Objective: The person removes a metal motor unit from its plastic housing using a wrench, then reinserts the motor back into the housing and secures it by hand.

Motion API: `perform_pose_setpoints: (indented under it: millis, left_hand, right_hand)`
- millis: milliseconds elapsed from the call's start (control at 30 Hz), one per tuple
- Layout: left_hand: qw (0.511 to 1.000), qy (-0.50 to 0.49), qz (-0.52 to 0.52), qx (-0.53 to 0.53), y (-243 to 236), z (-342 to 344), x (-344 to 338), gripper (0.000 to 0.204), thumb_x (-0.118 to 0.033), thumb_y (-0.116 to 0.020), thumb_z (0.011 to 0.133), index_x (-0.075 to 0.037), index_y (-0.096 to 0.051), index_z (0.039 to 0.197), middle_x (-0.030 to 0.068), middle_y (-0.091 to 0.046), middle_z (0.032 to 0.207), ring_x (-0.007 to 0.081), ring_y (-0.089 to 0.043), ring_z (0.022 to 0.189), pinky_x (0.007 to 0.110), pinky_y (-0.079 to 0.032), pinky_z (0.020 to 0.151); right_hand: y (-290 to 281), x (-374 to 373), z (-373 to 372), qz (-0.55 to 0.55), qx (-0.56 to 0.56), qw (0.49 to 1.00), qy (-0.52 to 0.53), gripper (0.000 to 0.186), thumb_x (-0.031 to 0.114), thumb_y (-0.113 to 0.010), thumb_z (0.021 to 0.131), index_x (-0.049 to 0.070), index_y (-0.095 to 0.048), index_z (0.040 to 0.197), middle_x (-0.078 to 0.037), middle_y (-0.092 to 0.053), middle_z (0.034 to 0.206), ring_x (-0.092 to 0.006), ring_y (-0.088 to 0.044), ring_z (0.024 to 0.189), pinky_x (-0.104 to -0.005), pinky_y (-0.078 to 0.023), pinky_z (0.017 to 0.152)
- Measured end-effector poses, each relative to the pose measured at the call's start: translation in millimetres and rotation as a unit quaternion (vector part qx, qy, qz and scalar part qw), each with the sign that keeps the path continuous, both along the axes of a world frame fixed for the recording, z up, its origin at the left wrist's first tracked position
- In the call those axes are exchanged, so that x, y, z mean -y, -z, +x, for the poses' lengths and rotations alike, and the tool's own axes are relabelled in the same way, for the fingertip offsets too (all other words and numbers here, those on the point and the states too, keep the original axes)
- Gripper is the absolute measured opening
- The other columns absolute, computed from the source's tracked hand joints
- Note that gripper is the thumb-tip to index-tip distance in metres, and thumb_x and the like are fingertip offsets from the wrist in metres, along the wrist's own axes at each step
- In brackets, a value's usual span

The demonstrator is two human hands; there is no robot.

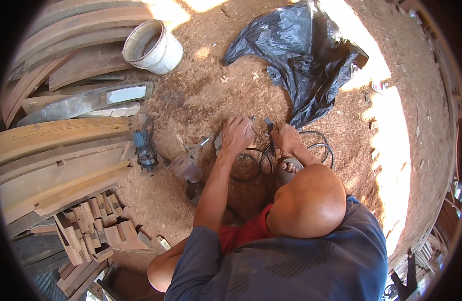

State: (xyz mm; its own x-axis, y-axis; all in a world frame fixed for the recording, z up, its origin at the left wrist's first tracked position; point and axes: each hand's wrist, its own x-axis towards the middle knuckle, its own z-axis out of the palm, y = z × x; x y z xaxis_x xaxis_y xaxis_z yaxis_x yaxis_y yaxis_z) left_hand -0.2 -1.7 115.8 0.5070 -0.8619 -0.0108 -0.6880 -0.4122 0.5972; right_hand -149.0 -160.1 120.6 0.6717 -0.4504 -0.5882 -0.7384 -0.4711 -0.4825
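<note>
Dark grey, the flat bar [270, 141] lies between the hands, just beside the curled right hand [287, 139]; I can't tell whether that or the bent left hand [235, 135] grips anything. The bar looks stiff, fairly light, best held mid-length.

One head-worn fisheye looks down from near above the hands [236, 135] [285, 137]

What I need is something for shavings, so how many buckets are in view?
1: a whitish bucket, upper left, beside the curved planks, beyond the left hand. More may be hidden.
</note>
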Motion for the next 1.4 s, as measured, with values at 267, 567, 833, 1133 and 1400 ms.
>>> perform_pose_setpoints:
  millis: [267, 567, 833, 1133, 1400]
  left_hand:
    - [0.990, 0.048, 0.136, 0.002, -29.3, -10.8, 1.5, 0.048, -0.010, -0.072, 0.073, -0.011, -0.062, 0.119, 0.0114, -0.055, 0.124, 0.0365, -0.049, 0.118, 0.048, -0.044, 0.101]
    - [1.000, -0.009, -0.017, 0.020, 10.3, -7.1, -8.4, 0.025, -0.012, -0.069, 0.083, -0.013, -0.066, 0.108, 0.0146, -0.066, 0.112, 0.0377, -0.060, 0.112, 0.048, -0.049, 0.094]
    - [0.971, -0.176, -0.003, -0.161, 2.2, -3.1, 19.4, 0.027, -0.029, -0.056, 0.098, -0.007, -0.052, 0.113, 0.0255, -0.069, 0.091, 0.0481, -0.066, 0.086, 0.054, -0.050, 0.081]
    - [0.955, -0.234, 0.022, -0.180, 14.3, 17.4, 0.0, 0.033, -0.030, -0.059, 0.096, -0.004, -0.054, 0.114, 0.0238, -0.070, 0.098, 0.0451, -0.067, 0.094, 0.052, -0.050, 0.085]
    - [0.933, -0.300, 0.045, -0.194, 3.7, 19.5, -7.5, 0.032, -0.024, -0.066, 0.092, -0.006, -0.054, 0.115, 0.0207, -0.071, 0.097, 0.0408, -0.068, 0.093, 0.049, -0.051, 0.085]
  right_hand:
    - [2.7, -25.9, 2.4, 0.110, 0.091, 0.989, -0.023, 0.025, 0.022, -0.061, 0.089, -0.002, -0.065, 0.092, -0.027, -0.068, 0.086, -0.0444, -0.067, 0.086, -0.0496, -0.052, 0.077]
    - [-6.0, -15.2, 10.9, 0.235, 0.076, 0.964, 0.097, 0.031, 0.027, -0.061, 0.094, -0.002, -0.065, 0.105, -0.024, -0.072, 0.098, -0.0370, -0.072, 0.091, -0.0477, -0.056, 0.082]
    - [45.0, -27.7, -27.3, -0.105, -0.093, 0.971, -0.193, 0.033, 0.024, -0.057, 0.093, 0.003, -0.064, 0.117, -0.015, -0.072, 0.111, -0.0334, -0.070, 0.103, -0.0439, -0.055, 0.090]
    - [36.8, -31.0, -20.9, -0.054, -0.111, 0.986, -0.111, 0.034, 0.011, -0.060, 0.089, -0.002, -0.057, 0.119, -0.019, -0.071, 0.108, -0.0349, -0.070, 0.101, -0.0434, -0.056, 0.086]
    - [-5.1, -30.1, -28.9, 0.077, 0.092, 0.992, -0.025, 0.033, 0.010, -0.060, 0.091, 0.010, -0.062, 0.124, -0.021, -0.070, 0.091, -0.0417, -0.068, 0.081, -0.0500, -0.055, 0.073]
